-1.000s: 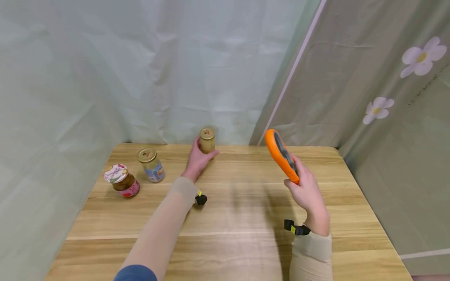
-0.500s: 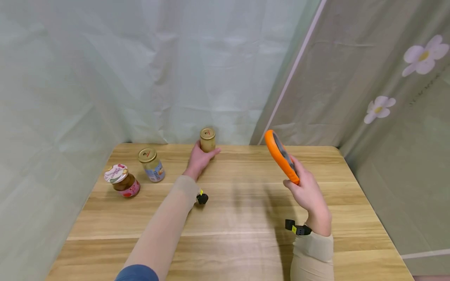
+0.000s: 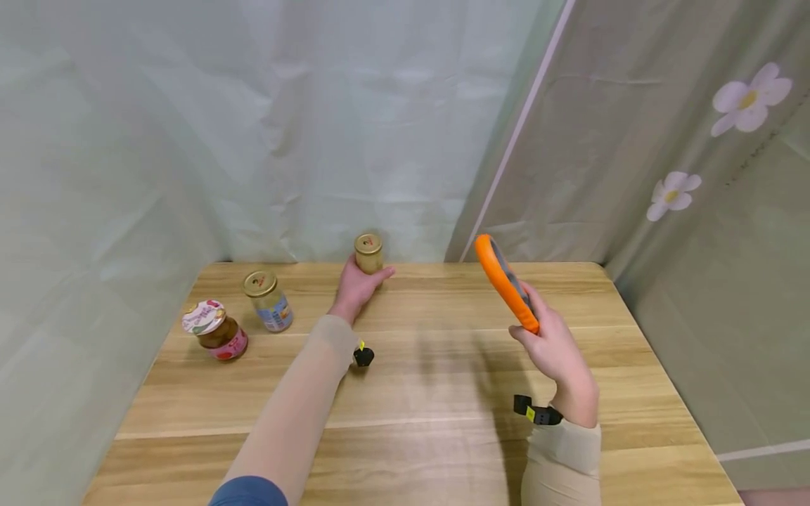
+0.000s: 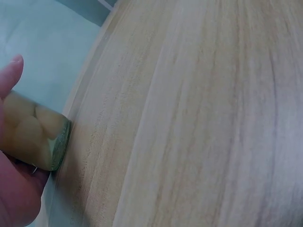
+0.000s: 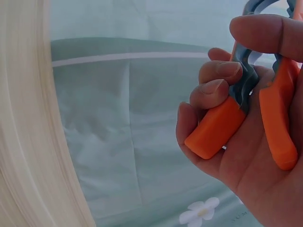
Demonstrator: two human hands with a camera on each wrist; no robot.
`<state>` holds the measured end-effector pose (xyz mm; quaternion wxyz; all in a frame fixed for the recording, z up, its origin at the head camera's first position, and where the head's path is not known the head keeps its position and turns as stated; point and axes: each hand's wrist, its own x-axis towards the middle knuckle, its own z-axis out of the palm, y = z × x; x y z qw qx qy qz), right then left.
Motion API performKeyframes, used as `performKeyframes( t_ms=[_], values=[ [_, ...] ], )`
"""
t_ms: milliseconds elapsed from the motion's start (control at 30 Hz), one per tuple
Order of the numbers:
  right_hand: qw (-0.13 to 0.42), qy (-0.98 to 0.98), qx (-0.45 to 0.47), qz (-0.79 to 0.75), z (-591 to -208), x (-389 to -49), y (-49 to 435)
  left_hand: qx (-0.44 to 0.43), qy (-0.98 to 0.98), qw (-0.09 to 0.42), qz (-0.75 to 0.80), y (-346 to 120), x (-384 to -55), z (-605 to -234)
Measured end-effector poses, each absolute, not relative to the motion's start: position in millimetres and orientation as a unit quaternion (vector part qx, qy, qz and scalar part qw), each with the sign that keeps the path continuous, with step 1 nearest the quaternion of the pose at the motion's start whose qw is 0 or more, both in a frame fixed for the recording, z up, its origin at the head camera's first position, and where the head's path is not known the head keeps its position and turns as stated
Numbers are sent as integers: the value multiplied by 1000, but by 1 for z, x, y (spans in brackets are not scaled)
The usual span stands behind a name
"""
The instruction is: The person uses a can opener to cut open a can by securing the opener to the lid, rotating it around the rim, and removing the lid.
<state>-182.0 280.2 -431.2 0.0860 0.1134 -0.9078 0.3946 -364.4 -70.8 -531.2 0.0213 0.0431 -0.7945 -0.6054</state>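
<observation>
Item, bottom of the head frame: pale wood-grain table (image 3: 430, 450), its near edge out of my view. Above it, two beige sleeves (image 3: 297, 400), the left one ending in blue cloth (image 3: 248, 493) at lower left.

Item, right of centre: right hand (image 3: 553, 344), raised, fingers curled and clamped on an orange tool with grey, ridged inner edges (image 3: 505, 287). My right wrist view shows its two orange handles apart within the palm.

Item, left: squat glass jar with white patterned lid and pink label (image 3: 218, 336). Just beyond it, clear glass jar with gold lid and blue label (image 3: 270, 302), apart from the first.

Item, centre, by the table's far edge: left hand (image 3: 357, 289) around an upright gold-lidded glass jar of pale yellowish chunks (image 3: 370, 254). Its thumb juts out straight; whether the fingers clamp the glass, I cannot tell.

Item, farthest: pale grey-green curtain (image 3: 380, 126), white flowers (image 3: 751, 98) at upper right.
</observation>
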Motion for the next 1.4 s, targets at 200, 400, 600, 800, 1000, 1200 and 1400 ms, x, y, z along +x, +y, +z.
performKeyframes(
  t_ms=[200,400,600,800,1000,1200,1400],
  values=[
    [87,-910,104,392,-426,-178,282,40,-799,26,-599,-72,-367,-532],
    [84,-920,102,369,-425,-179,281,23,-788,32,-614,-70,-360,-533],
    [61,-934,90,340,-425,-178,277,6,-788,32,-615,-63,-336,-537],
    [53,-942,80,322,-424,-179,271,-3,-779,59,-624,-54,-300,-530],
    [66,-947,87,303,-422,-180,263,-29,-762,93,-641,-48,-270,-517],
    [101,-943,108,299,-420,-180,255,-89,-760,117,-633,-40,-246,-504],
    [119,-938,131,298,-423,-182,251,-124,-752,105,-639,-33,-226,-493]
  ],
)
